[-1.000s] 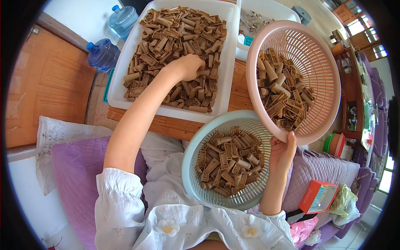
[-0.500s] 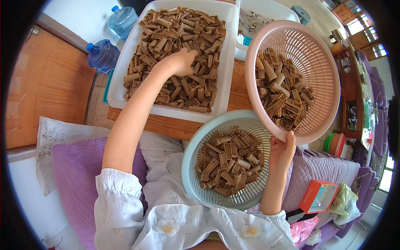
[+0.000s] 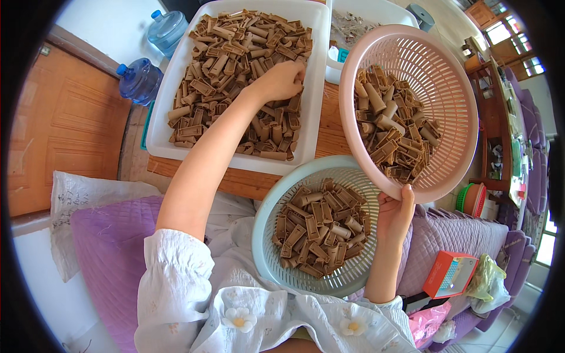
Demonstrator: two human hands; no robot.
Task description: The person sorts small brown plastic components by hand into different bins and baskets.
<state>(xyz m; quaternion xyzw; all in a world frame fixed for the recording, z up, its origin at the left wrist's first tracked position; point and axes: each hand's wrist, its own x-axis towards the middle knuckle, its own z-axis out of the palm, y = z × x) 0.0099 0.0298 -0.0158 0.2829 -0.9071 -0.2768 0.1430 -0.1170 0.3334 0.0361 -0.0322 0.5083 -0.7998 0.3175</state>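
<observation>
1. The left hand [image 3: 281,79] reaches out over the white tray [image 3: 170,94] on the wooden bench [image 3: 329,132]. Its fingers curl down into the heap of brown ridged pieces [image 3: 235,65] — the grip looks closed on a few of them, though what lies under the palm is hidden.
2. The right hand [image 3: 395,213] clamps the lower rim of the pink basket [image 3: 453,94] and holds it tilted, its mouth turned toward the left hand; more of the same brown pieces lie heaped against its lower wall.
3. Just below that grip, touching the pink rim, sits the pale blue basket [image 3: 265,235] in the lap, about half filled with pieces.
4. The step in hand seems to be picking from the tray. The next move calls for a firm pinch and a short carry toward the right hand — the tilted basket wants a steady hold, or its load may slide out.
</observation>
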